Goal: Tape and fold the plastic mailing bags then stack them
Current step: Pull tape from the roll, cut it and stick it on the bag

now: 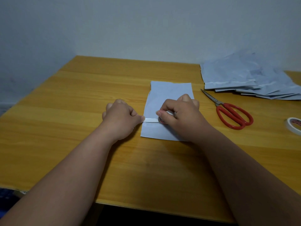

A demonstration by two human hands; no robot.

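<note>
A pale blue plastic mailing bag (169,93) lies flat on the wooden table (81,98). My right hand (182,115) grips a small roll of white tape (162,120) standing on the bag. A strip of tape (150,120) runs from the roll leftward to the bag's left edge. My left hand (121,119) pinches the free end of that strip with thumb and finger, its other fingers curled. Most of the roll is hidden under my right hand.
Red-handled scissors (231,115) lie to the right of the bag. A loose pile of several pale blue mailing bags (247,79) sits at the back right. A second roll of white tape (294,128) lies at the right edge. A wall stands behind the table.
</note>
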